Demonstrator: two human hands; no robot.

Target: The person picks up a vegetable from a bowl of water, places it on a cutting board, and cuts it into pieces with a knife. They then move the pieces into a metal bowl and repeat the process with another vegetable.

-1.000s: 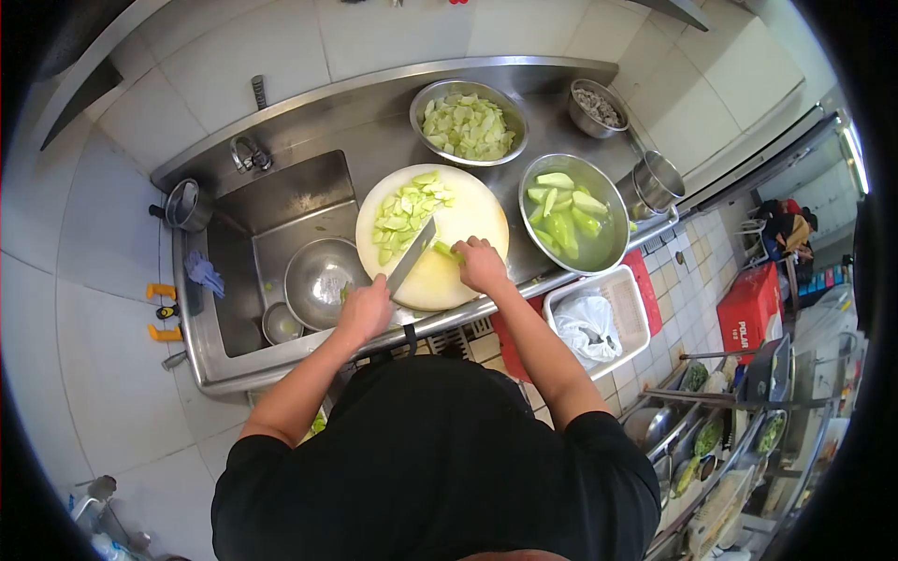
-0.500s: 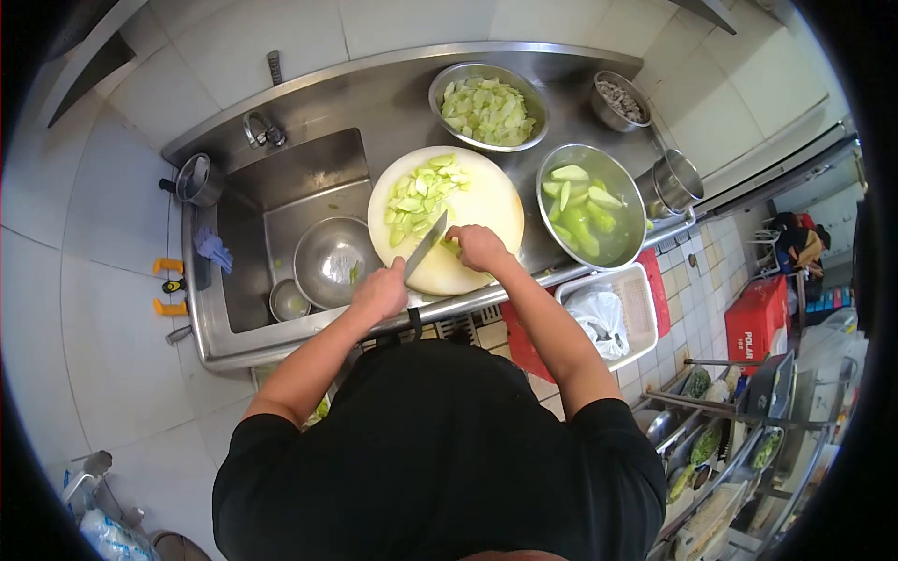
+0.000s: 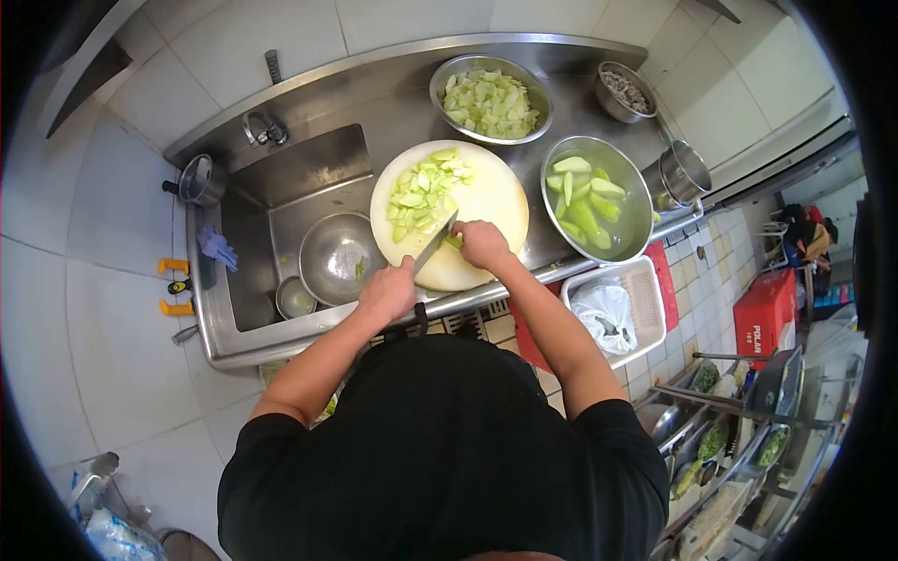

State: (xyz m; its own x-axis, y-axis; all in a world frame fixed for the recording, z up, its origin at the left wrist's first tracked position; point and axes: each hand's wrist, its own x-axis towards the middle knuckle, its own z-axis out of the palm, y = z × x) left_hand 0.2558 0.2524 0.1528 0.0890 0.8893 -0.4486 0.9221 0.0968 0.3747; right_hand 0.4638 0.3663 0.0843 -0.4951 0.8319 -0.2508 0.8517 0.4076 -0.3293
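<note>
My left hand (image 3: 388,292) is wrapped round the handle of a kitchen knife (image 3: 436,248), whose blade slants up and away over the round white cutting board (image 3: 500,206). My right hand (image 3: 483,245) has its fingers bent down on a green vegetable piece (image 3: 455,240) beside the blade; most of that piece is hidden. Pale green cut slices (image 3: 421,194) lie heaped on the board's far left part. Right of the board, a steel bowl (image 3: 639,224) holds larger peeled green vegetable pieces (image 3: 586,210) in water.
Behind the board stands a steel bowl of thin slices (image 3: 491,103). A smaller bowl (image 3: 625,92) of greyish pieces is at the back right. Left is a sink (image 3: 290,201) with a large bowl (image 3: 337,257) and a small one. A white basket (image 3: 645,304) with a plastic bag stands below right.
The whole view has shifted slightly. The knife blade now sits closer to my right hand and the vegetable piece; both hands keep their grips.
</note>
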